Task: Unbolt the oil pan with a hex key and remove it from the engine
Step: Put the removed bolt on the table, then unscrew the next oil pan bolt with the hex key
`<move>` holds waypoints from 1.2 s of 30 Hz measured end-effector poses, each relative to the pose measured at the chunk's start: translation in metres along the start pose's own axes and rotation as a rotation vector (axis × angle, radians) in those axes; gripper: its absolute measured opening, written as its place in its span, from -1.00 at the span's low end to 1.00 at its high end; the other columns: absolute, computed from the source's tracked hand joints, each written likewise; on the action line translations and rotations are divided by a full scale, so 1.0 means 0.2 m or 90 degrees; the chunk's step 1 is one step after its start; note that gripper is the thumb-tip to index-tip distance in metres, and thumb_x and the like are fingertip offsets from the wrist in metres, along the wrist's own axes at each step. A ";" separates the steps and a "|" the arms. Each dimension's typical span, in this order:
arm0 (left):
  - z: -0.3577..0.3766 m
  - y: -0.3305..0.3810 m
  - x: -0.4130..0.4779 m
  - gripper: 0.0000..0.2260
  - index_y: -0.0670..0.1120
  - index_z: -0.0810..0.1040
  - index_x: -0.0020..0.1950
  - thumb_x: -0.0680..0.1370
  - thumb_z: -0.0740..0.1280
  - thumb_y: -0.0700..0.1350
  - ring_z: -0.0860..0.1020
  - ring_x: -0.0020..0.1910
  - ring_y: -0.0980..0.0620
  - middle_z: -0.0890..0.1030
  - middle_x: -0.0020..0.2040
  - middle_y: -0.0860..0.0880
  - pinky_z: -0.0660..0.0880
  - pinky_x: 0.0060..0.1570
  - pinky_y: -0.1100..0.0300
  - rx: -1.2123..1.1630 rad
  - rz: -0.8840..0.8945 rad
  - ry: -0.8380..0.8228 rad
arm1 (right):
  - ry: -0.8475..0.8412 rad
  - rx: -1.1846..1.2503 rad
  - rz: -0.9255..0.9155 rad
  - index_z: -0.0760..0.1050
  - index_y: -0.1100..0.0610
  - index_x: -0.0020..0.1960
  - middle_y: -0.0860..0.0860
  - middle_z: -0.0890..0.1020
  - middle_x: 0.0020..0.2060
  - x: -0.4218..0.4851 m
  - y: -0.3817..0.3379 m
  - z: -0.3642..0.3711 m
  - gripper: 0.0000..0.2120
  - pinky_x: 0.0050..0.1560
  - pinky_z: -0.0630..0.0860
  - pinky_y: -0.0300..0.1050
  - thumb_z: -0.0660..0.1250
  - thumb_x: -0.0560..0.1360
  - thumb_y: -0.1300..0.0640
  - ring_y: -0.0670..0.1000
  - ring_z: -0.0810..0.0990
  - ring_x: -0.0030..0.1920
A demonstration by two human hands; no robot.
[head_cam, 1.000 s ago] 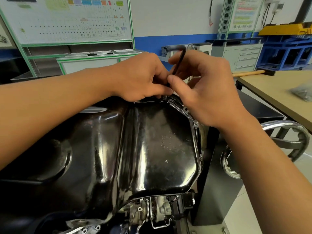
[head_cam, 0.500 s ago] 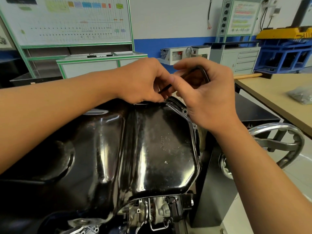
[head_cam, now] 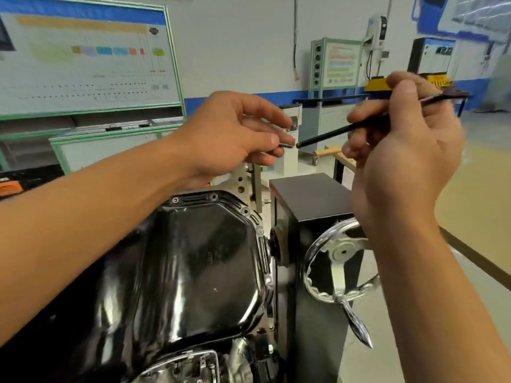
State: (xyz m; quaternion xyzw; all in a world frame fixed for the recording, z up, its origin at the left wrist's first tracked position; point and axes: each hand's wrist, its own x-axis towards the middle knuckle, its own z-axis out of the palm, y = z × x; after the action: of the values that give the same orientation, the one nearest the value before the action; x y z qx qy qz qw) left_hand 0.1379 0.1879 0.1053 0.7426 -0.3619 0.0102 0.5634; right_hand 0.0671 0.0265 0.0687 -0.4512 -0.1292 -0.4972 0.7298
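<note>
Oil pan (head_cam: 193, 258): black and glossy; sits bottom-up on the engine (head_cam: 193, 366); its inside is hidden; bolt heads (head_cam: 175, 200) show along its far rim

Hex key (head_cam: 345, 131): in the air, above and beyond the pan's far right corner, touching nothing on the pan; its long arm slants down to the left; its tip is just beside the left fingertips

Right hand (head_cam: 401, 161): above and right of the pan; fingers curled round the hex key, thumb laid along it

Left hand (head_cam: 235, 134): above the pan's far rim; thumb and fingers pinch a small dark piece (head_cam: 286, 145), too small to tell what it is

Handwheel (head_cam: 340, 255): chrome; just right of the pan, on the black stand (head_cam: 309, 194)

Board (head_cam: 83, 64): on the wall behind the pan; blurred
</note>
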 end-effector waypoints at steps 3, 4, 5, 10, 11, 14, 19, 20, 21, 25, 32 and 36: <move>0.32 0.03 0.04 -0.78 -0.11 0.63 0.01 0.54 0.34 -0.41 0.71 -0.16 0.02 0.74 -0.12 -0.07 0.62 -0.23 0.26 -0.027 -0.022 -0.099 | 0.055 -0.042 0.057 0.47 0.10 0.05 0.00 0.58 -0.44 -0.01 -0.14 -0.29 -0.86 -0.47 0.36 -0.22 0.15 0.68 0.15 -0.04 0.43 -0.50; 0.45 0.03 0.05 -0.78 -0.10 0.64 0.02 0.55 0.34 -0.40 0.71 -0.15 0.04 0.73 -0.11 -0.07 0.63 -0.22 0.26 -0.016 -0.014 -0.144 | 0.082 -0.083 0.073 0.49 0.08 0.05 0.00 0.58 -0.44 -0.02 -0.20 -0.42 -0.86 -0.47 0.36 -0.23 0.15 0.68 0.14 -0.05 0.46 -0.48; 0.59 0.03 0.06 -0.78 -0.08 0.64 0.02 0.55 0.35 -0.39 0.71 -0.14 0.07 0.73 -0.11 -0.05 0.64 -0.19 0.26 0.014 0.010 -0.190 | 0.112 -0.135 0.081 0.50 0.07 0.06 0.00 0.57 -0.45 -0.02 -0.27 -0.55 -0.85 -0.47 0.36 -0.22 0.16 0.68 0.14 -0.05 0.49 -0.45; 1.32 0.01 0.05 -0.79 -0.04 0.67 0.06 0.52 0.41 -0.31 0.64 -0.06 0.19 0.70 -0.04 0.05 0.60 0.05 0.25 0.186 0.161 -0.364 | 0.208 -0.435 0.070 0.50 0.07 0.06 -0.01 0.60 -0.47 0.01 -0.64 -1.14 -0.84 -0.49 0.39 -0.23 0.14 0.68 0.16 -0.05 0.49 -0.45; 1.45 0.02 0.04 -0.80 -0.06 0.68 0.06 0.51 0.42 -0.31 0.65 -0.07 0.16 0.70 -0.05 0.03 0.60 0.04 0.23 0.184 0.168 -0.379 | 0.220 -0.478 0.066 0.49 0.09 0.07 -0.01 0.61 -0.47 0.01 -0.72 -1.24 -0.84 -0.50 0.38 -0.24 0.14 0.69 0.16 -0.07 0.48 -0.47; 1.80 0.05 0.03 -0.81 -0.07 0.68 0.04 0.48 0.46 -0.29 0.65 -0.11 0.11 0.70 -0.09 0.00 0.60 0.00 0.20 0.145 0.181 -0.386 | 0.233 -0.565 0.058 0.49 0.12 0.07 0.01 0.62 -0.45 -0.03 -0.90 -1.46 -0.85 -0.51 0.38 -0.27 0.14 0.69 0.16 -0.10 0.46 -0.49; 2.16 0.04 0.04 -0.78 -0.04 0.68 0.07 0.48 0.46 -0.28 0.64 -0.09 0.12 0.70 -0.03 0.00 0.60 0.02 0.23 0.159 0.204 -0.419 | 0.245 -0.646 0.099 0.51 0.16 0.08 0.15 0.64 -0.34 -0.10 -0.99 -1.69 -0.83 -0.46 0.40 -0.34 0.16 0.69 0.14 -0.16 0.51 -0.46; 2.21 0.03 0.04 -0.77 -0.03 0.68 0.07 0.48 0.45 -0.28 0.64 -0.07 0.13 0.69 -0.01 0.00 0.60 0.04 0.22 0.171 0.205 -0.427 | 0.244 -0.657 0.108 0.52 0.19 0.09 0.21 0.64 -0.31 -0.11 -0.99 -1.72 -0.81 -0.45 0.40 -0.35 0.16 0.69 0.14 -0.17 0.51 -0.46; 2.24 0.02 0.04 -0.76 -0.02 0.67 0.08 0.48 0.44 -0.28 0.64 -0.06 0.12 0.69 0.01 0.00 0.60 0.05 0.20 0.184 0.205 -0.431 | 0.241 -0.666 0.115 0.52 0.21 0.09 0.24 0.64 -0.29 -0.11 -0.98 -1.74 -0.81 -0.43 0.42 -0.35 0.16 0.69 0.15 -0.16 0.52 -0.45; 2.29 -0.02 0.09 -0.75 0.01 0.66 0.08 0.48 0.42 -0.28 0.64 -0.10 0.10 0.67 0.04 0.02 0.57 -0.02 0.20 0.220 0.217 -0.420 | 0.237 -0.673 0.122 0.51 0.20 0.07 0.26 0.63 -0.29 -0.12 -0.95 -1.78 -0.82 -0.41 0.44 -0.34 0.17 0.69 0.16 -0.14 0.54 -0.43; 2.03 0.05 0.15 -0.80 0.08 0.64 0.09 0.54 0.41 -0.19 0.62 -0.14 0.20 0.62 -0.03 0.19 0.57 -0.08 0.22 0.237 0.239 -0.436 | 0.209 -0.657 0.138 0.51 0.10 0.01 0.13 0.64 -0.35 -0.09 -0.91 -1.74 -0.82 -0.37 0.41 -0.23 0.16 0.69 0.11 -0.17 0.50 -0.46; 1.62 0.17 0.16 -0.75 0.15 0.57 0.24 0.59 0.35 -0.08 0.55 0.04 0.37 0.61 0.07 0.28 0.46 -0.03 0.43 0.312 0.260 -0.548 | 0.082 -0.629 0.119 0.52 0.10 0.01 0.07 0.65 -0.35 -0.06 -0.76 -1.45 -0.75 -0.35 0.45 -0.19 0.12 0.70 0.03 -0.13 0.52 -0.42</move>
State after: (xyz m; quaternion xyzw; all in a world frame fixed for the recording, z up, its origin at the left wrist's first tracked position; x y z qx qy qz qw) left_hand 0.0152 -0.1070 0.0295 0.7039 -0.6845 -0.1016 0.1605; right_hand -0.1416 -0.2080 -0.0212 -0.7206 0.2078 -0.4584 0.4770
